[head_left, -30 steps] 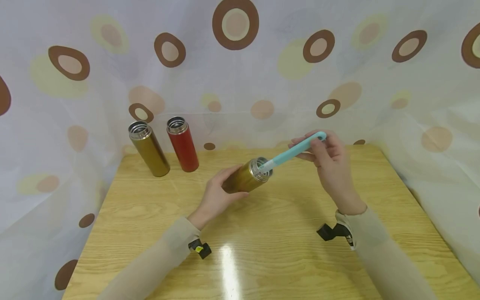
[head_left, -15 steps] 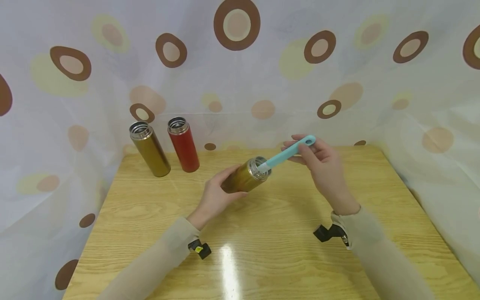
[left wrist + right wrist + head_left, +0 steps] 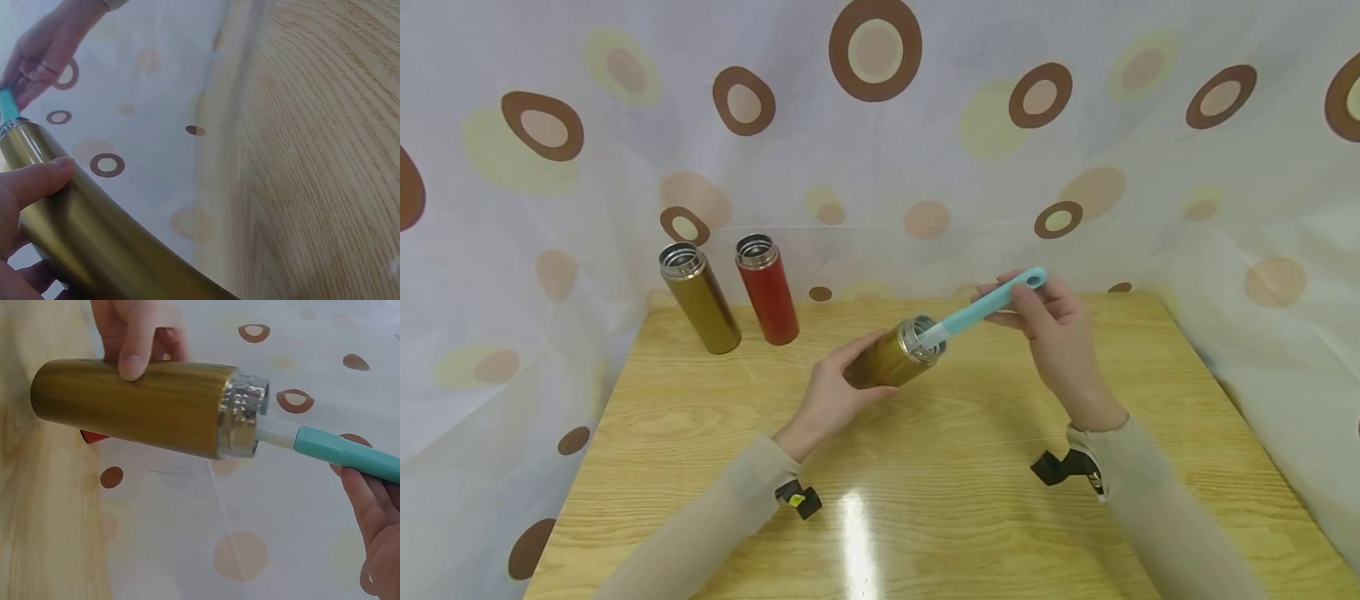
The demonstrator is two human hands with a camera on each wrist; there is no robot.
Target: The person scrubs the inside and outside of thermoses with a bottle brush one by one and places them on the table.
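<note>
In the head view, my left hand (image 3: 835,387) grips a gold thermos flask (image 3: 887,358) round its body, tilted with its open steel mouth to the upper right. My right hand (image 3: 1063,350) pinches the teal handle of a bottle brush (image 3: 977,310) near its holed end. The brush's white neck runs into the flask's mouth, and its head is hidden inside. From the right wrist view, the flask (image 3: 137,406) lies nearly level, the left thumb (image 3: 132,365) along its side. The left wrist view shows the flask (image 3: 94,219) close up, held above the wooden table.
A second gold flask (image 3: 703,304) and a red flask (image 3: 769,296), both lidless, stand upright at the table's back left. The wooden table (image 3: 940,500) ends at a patterned curtain (image 3: 880,167) behind and at both sides.
The right hand has pushed the brush further into the flask, down and left, then drawn it partway back out. The left hand and flask have stayed nearly still.
</note>
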